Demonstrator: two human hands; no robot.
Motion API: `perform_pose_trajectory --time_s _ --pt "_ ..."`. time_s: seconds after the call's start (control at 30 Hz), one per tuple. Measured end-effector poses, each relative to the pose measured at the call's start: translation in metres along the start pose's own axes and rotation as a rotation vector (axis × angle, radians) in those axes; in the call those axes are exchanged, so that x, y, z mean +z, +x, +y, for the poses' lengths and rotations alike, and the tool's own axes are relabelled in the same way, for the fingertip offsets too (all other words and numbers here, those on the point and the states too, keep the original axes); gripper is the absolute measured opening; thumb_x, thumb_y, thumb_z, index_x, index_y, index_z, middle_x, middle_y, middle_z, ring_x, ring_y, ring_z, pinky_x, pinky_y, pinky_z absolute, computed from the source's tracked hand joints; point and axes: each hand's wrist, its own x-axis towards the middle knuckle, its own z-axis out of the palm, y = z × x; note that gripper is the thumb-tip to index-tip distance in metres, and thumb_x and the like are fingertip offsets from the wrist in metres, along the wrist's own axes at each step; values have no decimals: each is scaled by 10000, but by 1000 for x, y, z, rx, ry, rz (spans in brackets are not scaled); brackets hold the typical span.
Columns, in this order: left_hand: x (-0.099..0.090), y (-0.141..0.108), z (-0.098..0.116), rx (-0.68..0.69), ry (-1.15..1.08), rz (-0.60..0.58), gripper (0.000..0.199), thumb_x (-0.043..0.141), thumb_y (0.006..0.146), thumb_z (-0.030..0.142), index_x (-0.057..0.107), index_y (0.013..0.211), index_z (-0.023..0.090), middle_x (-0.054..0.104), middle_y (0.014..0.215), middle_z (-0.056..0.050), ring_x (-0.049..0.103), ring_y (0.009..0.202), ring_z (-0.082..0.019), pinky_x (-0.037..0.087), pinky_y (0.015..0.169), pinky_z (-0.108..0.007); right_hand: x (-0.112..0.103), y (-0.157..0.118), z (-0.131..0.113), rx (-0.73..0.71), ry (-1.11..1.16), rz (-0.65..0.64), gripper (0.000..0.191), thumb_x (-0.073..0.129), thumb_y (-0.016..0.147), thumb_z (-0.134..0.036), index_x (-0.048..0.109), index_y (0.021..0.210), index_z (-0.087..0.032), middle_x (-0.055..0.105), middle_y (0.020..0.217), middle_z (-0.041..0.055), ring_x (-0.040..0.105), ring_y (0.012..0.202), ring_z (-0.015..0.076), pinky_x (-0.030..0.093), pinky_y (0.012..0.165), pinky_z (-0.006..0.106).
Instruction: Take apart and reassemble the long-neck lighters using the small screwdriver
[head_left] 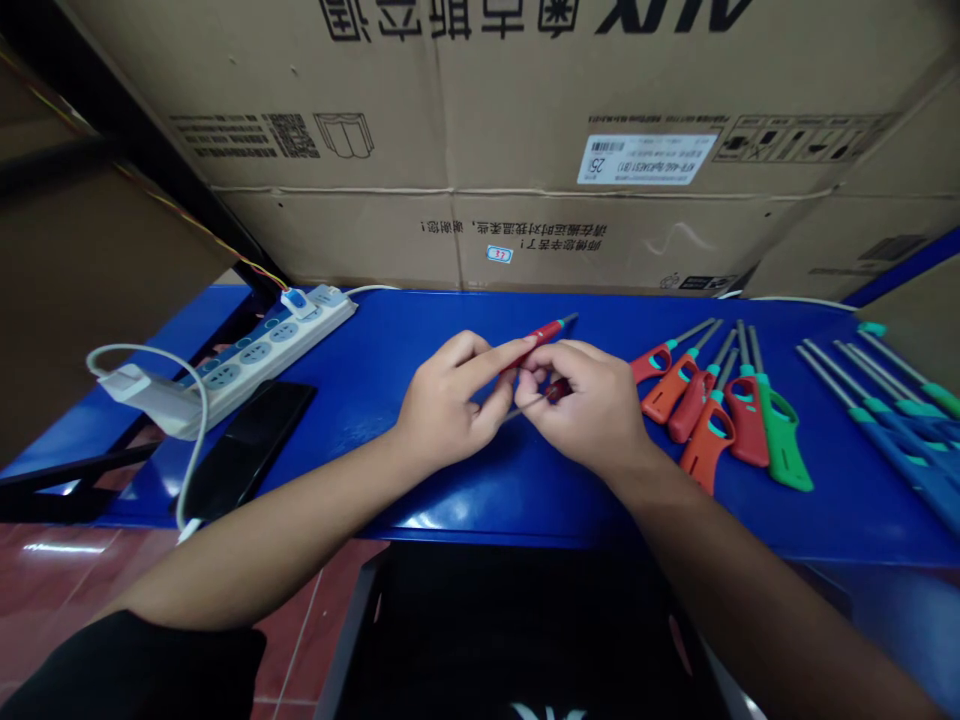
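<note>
My left hand is closed around a red long-nozzle lighter, whose metal tip points up and to the right. Close against it, my right hand pinches a thin metal shaft with a dark red end inside the palm. It looks like a small screwdriver, but the fingers cover most of it. Both hands meet over the blue table. Just right of them lie several red and orange lighters and a green lighter, nozzles pointing away from me.
Several blue-handled lighters lie at the far right. On the left are a white power strip, a plugged-in charger with a white cable, and a black phone. A large cardboard sheet stands behind the table.
</note>
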Motion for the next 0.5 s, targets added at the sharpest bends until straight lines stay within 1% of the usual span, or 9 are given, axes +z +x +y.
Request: perform_pose_trajectory --time_s 0.07,0.1,0.17,0.23,0.3,0.37,0.4,0.43,0.5 --pt "-3 4 -1 -104 -61 13 318 582 903 162 688 1200 202 633 856 -11 607 748 -104 539 732 -236 -6 4 0 -203 -181 -28 140 534 844 -171 666 798 -181 683 763 44 611 702 159 466 674 281" --pt "-4 5 -4 -170 -101 22 305 584 896 171 696 1178 195 638 851 -10 609 739 -103 539 724 -235 -10 7 1 -250 -235 -44 161 521 857 -170 674 809 -174 685 768 52 616 707 165 461 668 283" --pt "-5 8 -13 -324 -190 27 284 597 873 206 698 1136 176 639 809 -4 602 692 -100 525 682 -225 -20 18 5 -265 -281 -58 171 527 858 -176 695 829 -166 684 774 55 615 703 167 447 649 284" --pt "-3 8 -27 -475 -287 -66 268 618 829 231 685 1080 164 623 727 14 581 625 -99 489 622 -216 -27 37 14 -206 -270 -92 153 564 831 -194 715 838 -173 680 768 41 607 690 161 433 638 282" --pt "-1 7 -42 -595 -400 -329 287 628 783 240 646 1061 168 615 671 31 571 574 -103 449 574 -214 -25 61 28 -76 -240 -217 117 618 778 -208 728 808 -180 669 725 20 585 649 148 420 627 278" --pt "0 5 -54 -685 -494 -665 359 622 760 245 596 1111 176 628 658 36 582 551 -118 429 549 -219 -9 87 43 109 -197 -445 126 649 744 -189 744 825 -172 685 730 13 585 652 142 415 624 274" --pt "0 5 -58 -707 -506 -805 378 615 756 248 581 1126 179 632 659 35 587 552 -125 422 545 -222 3 98 50 127 -182 -512 128 656 743 -178 750 828 -164 695 739 16 595 665 142 422 626 268" --pt "-1 5 -59 -699 -486 -903 382 610 755 253 579 1130 183 638 669 32 589 560 -129 416 547 -225 18 107 54 127 -167 -568 108 667 743 -167 751 809 -160 705 747 14 608 683 138 435 639 259" --pt "-6 6 -58 -598 -378 -993 344 608 760 270 606 1095 195 652 712 21 588 596 -133 401 565 -229 51 119 59 117 -139 -680 77 698 740 -148 751 796 -162 723 779 8 634 739 136 465 688 243"
